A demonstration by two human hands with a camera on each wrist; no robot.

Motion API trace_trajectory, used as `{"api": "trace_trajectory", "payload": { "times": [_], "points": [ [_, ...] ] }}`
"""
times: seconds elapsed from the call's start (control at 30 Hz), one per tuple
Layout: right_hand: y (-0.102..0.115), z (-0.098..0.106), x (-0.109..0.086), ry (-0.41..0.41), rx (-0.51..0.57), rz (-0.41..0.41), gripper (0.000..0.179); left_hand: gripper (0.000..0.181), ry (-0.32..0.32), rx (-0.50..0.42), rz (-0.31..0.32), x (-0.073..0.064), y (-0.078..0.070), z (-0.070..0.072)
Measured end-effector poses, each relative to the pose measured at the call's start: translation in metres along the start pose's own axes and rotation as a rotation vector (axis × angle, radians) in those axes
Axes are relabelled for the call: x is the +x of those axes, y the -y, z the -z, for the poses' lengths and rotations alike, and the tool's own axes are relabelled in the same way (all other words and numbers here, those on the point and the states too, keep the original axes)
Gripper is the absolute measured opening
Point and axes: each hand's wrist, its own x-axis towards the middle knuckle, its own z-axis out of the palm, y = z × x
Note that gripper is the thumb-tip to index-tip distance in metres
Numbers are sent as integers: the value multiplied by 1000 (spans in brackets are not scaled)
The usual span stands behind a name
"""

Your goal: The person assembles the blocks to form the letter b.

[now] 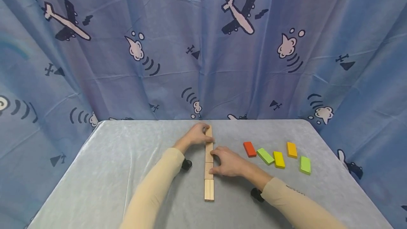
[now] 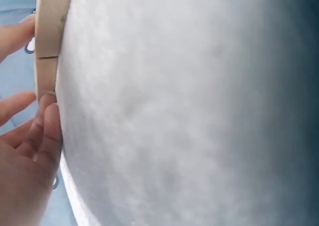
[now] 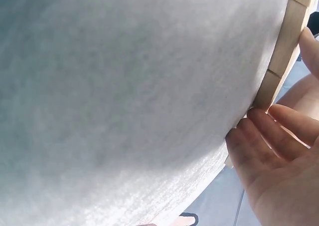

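Row of plain wooden blocks [image 1: 208,165] laid end to end on the surface.

The pale, unpainted blocks lie flat in one straight line running away from the person, near the middle of the surface. The left hand [image 1: 198,135] touches the far end; the right hand [image 1: 229,162] presses against the row's right side midway.

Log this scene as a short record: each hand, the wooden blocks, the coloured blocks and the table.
left hand: touches the far end of the row from its left
right hand: fingers rest against the row's middle from its right
wooden blocks: plain, laid end to end in one straight row
coloured blocks: five, lying flat to the right, apart from both hands
table: covered in a pale grey cloth
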Motion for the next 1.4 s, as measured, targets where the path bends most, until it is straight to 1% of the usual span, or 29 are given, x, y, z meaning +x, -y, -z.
{"api": "trace_trajectory", "payload": {
  "times": [0.13, 0.37, 0.53, 0.8, 1.07, 1.23, 1.4],
  "points": [
    [0, 1, 0, 0, 0, 1, 67, 70, 8, 11, 10, 0, -2, 0],
    [0, 1, -1, -13, -1, 20, 67, 63, 20, -8, 34, -3, -2, 2],
    [0, 0, 0, -11, 3, 35, 67, 63, 26, -14, 40, -5, -2, 5],
    [-1, 0, 1, 4, -2, 42, 67, 62, 34, -24, 27, -9, -2, 9],
    [-3, 1, 2, 16, 5, 35, 66, 61, 47, -31, 48, -11, 0, 10],
    [-3, 2, 1, 18, 2, 36, 66, 59, 51, -25, 47, -12, 0, 10],
    [-3, 2, 1, 10, 5, 48, 65, 56, 49, 10, 40, -12, -1, 10]
  ]
}}
